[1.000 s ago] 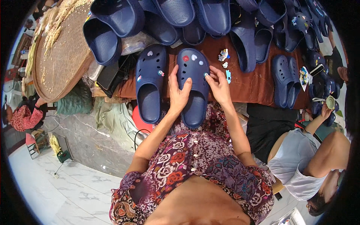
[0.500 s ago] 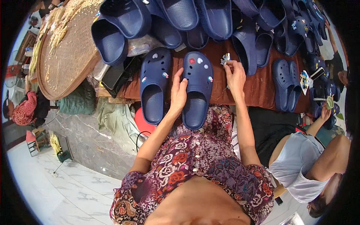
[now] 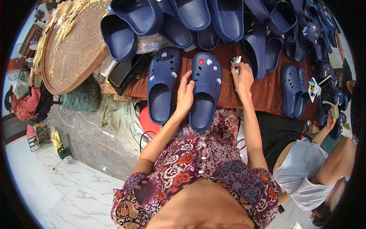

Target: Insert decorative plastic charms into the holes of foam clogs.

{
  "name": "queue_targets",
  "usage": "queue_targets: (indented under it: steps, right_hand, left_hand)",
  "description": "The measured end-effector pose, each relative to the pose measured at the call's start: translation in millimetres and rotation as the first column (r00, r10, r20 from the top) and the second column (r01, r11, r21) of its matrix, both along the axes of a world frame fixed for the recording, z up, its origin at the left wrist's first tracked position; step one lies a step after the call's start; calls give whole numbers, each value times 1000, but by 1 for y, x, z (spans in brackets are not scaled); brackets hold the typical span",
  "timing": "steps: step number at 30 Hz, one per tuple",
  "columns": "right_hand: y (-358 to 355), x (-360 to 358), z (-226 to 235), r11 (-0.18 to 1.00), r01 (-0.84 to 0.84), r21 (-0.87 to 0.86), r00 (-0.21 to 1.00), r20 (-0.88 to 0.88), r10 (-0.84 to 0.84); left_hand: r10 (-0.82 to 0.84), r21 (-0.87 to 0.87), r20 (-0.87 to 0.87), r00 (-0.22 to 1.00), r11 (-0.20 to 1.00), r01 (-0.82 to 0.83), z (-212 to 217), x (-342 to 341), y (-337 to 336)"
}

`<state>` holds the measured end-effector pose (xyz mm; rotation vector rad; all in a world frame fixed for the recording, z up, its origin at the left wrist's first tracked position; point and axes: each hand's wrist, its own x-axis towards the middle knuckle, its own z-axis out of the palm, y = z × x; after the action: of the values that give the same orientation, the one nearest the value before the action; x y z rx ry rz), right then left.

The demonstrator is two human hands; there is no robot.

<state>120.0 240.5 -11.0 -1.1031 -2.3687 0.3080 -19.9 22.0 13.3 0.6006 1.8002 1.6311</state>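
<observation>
A navy clog [image 3: 206,86] decorated with a red charm, a white heart, a pale blue charm and a small figure lies in front of me at the table's near edge. My left hand [image 3: 185,94] holds its left side, thumb near the strap. Left of it rests the matching clog [image 3: 160,103], which bears a pale heart and two small figures. My right hand [image 3: 243,80] bends its fingers into a small heap of white, blue and yellow shoe charms [image 3: 236,60] on the brown cloth. A whitish charm shows at the fingertips, partly hidden.
Many navy clogs [image 3: 192,17] are piled along the far side of the brown-covered table [image 3: 263,95]. Another pair [image 3: 291,89] stands at the right, beside more charms [image 3: 312,88]. A woven tray [image 3: 72,57] of grain sits far left. A co-worker's hand [image 3: 331,117] shows at right.
The view has shifted, so the clogs appear slightly farther right. My right hand's fingers have curled down closer into the charm heap. The left hand stays on the same clog.
</observation>
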Motion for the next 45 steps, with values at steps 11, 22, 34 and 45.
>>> queue_targets:
  steps: [11, 22, 34, 45]
  right_hand:
    - [-8, -2, 13, 997, -60, -56, 994, -94, 55]
    - [-4, -9, 8, 996, -86, -29, 984, -161, 80]
    - [-56, -53, 70, 904, -426, -14, 879, -243, 410]
    - [-66, -53, 67, 880, -475, -6, 868, -163, 468]
  left_hand:
    - [-1, -17, 32, 1000, 1000, 1, 0, -1, 2]
    - [-35, -2, 98, 995, 999, 35, -5, -3, 7]
    - [18, 58, 195, 981, 998, -29, -8, -31, 36]
    - [7, 79, 284, 959, 996, -31, -6, -33, 49]
